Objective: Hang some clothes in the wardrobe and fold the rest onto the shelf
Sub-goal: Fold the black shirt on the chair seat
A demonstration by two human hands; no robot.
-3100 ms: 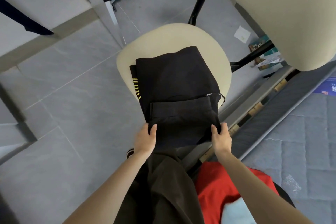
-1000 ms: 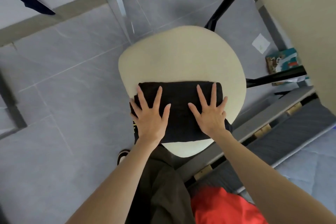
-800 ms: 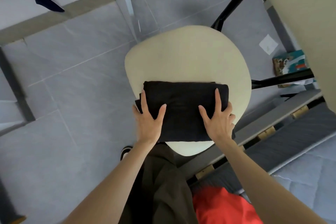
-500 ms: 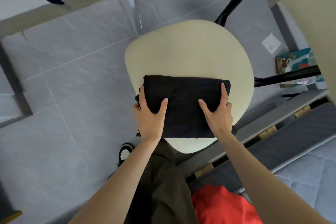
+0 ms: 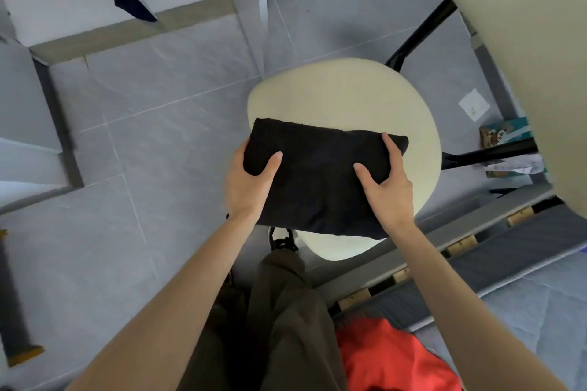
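A: From the head view, where is the folded black fabric bundle (image 5: 320, 174)?

B: Held between both grips, above the near edge of the round cream chair seat (image 5: 343, 92). The left hand (image 5: 251, 181) grips its left end, thumb on top; the right hand (image 5: 386, 186) grips the right end likewise.

A: How to carry it well?

B: I'd keep both grips level and snug so the folds don't slip, then set it flat on the shelf, which isn't visible here.
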